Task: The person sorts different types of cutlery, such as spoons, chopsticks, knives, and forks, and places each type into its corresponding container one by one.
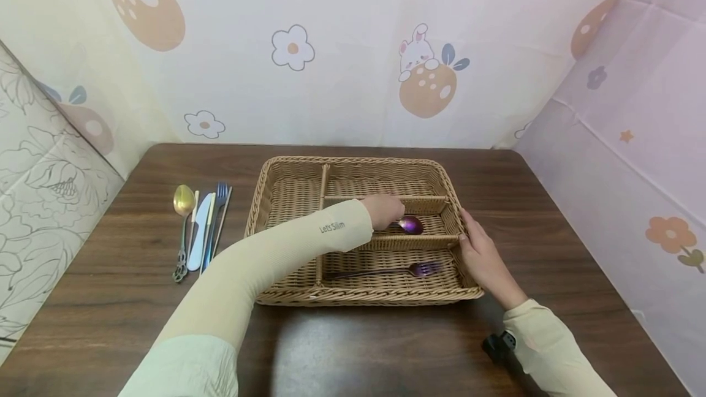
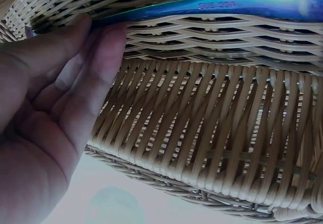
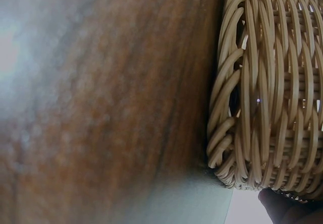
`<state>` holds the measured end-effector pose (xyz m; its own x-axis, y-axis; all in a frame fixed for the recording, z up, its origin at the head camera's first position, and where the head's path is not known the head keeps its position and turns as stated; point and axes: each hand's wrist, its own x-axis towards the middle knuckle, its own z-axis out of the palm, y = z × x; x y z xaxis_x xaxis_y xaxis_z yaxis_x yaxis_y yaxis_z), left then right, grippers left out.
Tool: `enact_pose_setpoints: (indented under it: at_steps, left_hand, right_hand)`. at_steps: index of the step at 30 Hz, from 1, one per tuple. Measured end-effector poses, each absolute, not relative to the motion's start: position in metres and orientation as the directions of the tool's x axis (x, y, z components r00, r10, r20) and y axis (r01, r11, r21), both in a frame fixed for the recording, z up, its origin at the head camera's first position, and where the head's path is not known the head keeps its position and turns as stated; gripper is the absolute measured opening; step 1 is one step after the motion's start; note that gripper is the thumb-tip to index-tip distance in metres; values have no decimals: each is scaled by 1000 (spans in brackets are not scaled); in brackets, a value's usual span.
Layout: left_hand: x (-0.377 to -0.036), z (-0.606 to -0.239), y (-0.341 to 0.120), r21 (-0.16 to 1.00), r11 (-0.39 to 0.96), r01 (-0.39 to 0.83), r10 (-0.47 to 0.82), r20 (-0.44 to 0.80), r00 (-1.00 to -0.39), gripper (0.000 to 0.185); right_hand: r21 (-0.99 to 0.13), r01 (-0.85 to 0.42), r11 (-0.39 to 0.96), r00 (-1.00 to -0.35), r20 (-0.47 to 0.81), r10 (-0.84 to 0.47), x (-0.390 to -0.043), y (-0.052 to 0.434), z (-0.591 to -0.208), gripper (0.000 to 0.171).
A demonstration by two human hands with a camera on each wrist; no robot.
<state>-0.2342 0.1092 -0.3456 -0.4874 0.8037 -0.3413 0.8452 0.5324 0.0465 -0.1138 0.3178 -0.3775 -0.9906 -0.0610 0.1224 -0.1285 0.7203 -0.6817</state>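
My left hand (image 1: 385, 211) reaches into the middle right compartment of a wicker basket (image 1: 364, 296). Its thumb and fingers pinch the thin end of a spoon's shiny blue-purple handle (image 2: 217, 6), seen from below in the left wrist view. The purple bowl of that spoon (image 1: 410, 225) points right, inside the same compartment. At the basket's right side, my right hand (image 1: 485, 260) holds the rim, thumb at the edge and fingers along the outer wall. A purple fork (image 1: 421, 269) lies in the front right compartment, tines to the right.
Left of the basket on the brown wooden table (image 1: 353, 354) lies a row of cutlery: a gold-bowled spoon (image 1: 184, 201), a light blue knife (image 1: 200, 231), a blue fork (image 1: 222, 192) and thin sticks (image 1: 223, 219). A patterned cloth (image 1: 353, 90) hangs behind the table.
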Motion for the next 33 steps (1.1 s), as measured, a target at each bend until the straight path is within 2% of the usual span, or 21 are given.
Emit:
enact_pose_setpoints:
  at_steps: [7, 12, 18, 25, 30, 33]
  left_hand:
    - [-229, -328, 96, 71, 527, 847, 825, -283, -489, 18]
    - [-221, -306, 76, 87, 558, 825, 819, -218, -531, 14]
    - [-219, -282, 33, 127, 612, 781, 791, -135, -597, 12]
    - [-222, -262, -46, 233, 685, 690, 715, -35, -698, 3]
    - [-226, -276, -106, 244, 736, 632, 651, 2, -759, 4]
    - [-226, -292, -136, 267, 800, 537, 559, -11, -829, 10]
  right_hand:
    - [-683, -115, 721, -993, 105, -59, -113, 317, -378, 53]
    - [-685, -131, 717, -990, 123, -63, -114, 317, -378, 52]
    - [-687, -137, 714, -990, 128, -66, -115, 316, -376, 53]
    - [-683, -156, 713, -987, 138, -84, -119, 318, -377, 52]
    - [-684, -154, 713, -987, 144, -75, -118, 319, -377, 53]
    - [-690, -155, 707, -987, 144, -76, -117, 320, -378, 53]
